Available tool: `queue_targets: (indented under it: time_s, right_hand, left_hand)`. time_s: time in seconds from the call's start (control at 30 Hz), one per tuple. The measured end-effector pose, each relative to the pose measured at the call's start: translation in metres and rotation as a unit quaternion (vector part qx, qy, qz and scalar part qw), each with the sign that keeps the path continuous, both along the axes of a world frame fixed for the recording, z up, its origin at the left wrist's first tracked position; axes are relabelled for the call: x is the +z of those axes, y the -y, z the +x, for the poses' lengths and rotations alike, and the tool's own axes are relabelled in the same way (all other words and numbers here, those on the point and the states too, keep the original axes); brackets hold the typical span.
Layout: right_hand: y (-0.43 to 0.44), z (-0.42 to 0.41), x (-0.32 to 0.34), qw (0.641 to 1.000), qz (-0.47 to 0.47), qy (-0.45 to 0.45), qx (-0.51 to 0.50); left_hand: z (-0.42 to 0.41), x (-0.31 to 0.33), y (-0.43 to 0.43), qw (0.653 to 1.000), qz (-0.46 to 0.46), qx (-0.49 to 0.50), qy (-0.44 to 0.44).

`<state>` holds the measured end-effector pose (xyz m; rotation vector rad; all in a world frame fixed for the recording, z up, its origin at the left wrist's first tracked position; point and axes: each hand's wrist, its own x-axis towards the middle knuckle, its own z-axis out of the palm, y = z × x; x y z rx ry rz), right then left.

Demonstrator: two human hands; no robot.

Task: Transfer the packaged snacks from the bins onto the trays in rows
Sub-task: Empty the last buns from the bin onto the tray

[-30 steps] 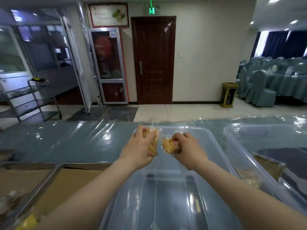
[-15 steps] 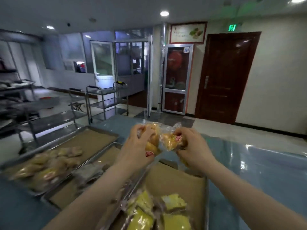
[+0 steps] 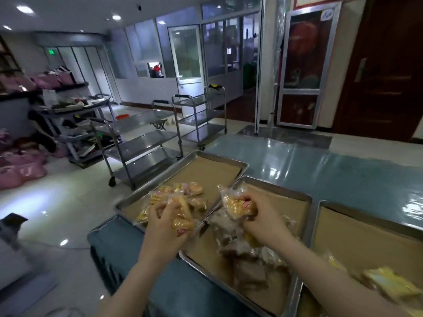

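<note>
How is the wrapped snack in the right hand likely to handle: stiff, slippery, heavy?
Probably light: the right hand holds the wrapped snack in curled fingers alone. Its clear film looks glossy and crinkled, so likely slippery, floppy at the loose end. The yellow filling inside may crush if squeezed.

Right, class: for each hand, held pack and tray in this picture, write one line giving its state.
Left hand: fingers curled round left pack.
Left pack: wrapped, held off the trays.
Right hand: fingers curled round right pack.
Right pack: wrapped, held off the trays.
Left tray: lined, part filled, far end bare.
Middle tray: lined, part filled.
Right tray: lined, part filled, far end bare.
</note>
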<state>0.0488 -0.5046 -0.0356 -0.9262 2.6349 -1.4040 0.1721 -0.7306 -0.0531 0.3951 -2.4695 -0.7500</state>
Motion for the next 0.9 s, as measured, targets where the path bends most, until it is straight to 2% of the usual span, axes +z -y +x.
queue_targets:
  time_s: [0.37, 0.47, 0.57, 0.63, 0.7, 0.8, 0.83, 0.9]
  right_hand:
    - [0.186, -0.078, -0.094, 0.993, -0.047, 0.106, -0.034]
    - [0.219, -0.085, -0.108, 0.99, -0.033, 0.12, -0.061]
    - [0.245, -0.081, -0.127, 0.986, 0.015, 0.16, -0.044]
    - [0.26, -0.076, -0.141, 0.988, 0.072, 0.133, -0.038]
    - [0.27, -0.068, -0.149, 0.985, 0.121, 0.097, -0.076]
    - [0.28, -0.051, -0.154, 0.978, 0.123, 0.04, -0.166]
    - [0.282, -0.047, -0.156, 0.977, 0.125, 0.026, -0.172]
    - [0.287, -0.041, -0.165, 0.97, 0.187, 0.014, -0.153]
  left_hand:
    - [-0.048, -0.066, 0.16, 0.997, 0.009, 0.03, 0.069]
    - [-0.054, -0.081, 0.196, 0.995, 0.022, 0.049, 0.086]
    - [-0.071, -0.095, 0.229, 0.993, 0.034, 0.046, 0.106]
    - [-0.091, -0.102, 0.247, 0.992, 0.049, 0.021, 0.111]
    - [-0.112, -0.11, 0.258, 0.99, 0.064, -0.015, 0.121]
    - [-0.131, -0.129, 0.261, 0.981, 0.087, -0.08, 0.156]
    - [-0.133, -0.138, 0.261, 0.976, 0.083, -0.091, 0.178]
    - [-0.137, -0.16, 0.263, 0.971, 0.035, -0.102, 0.211]
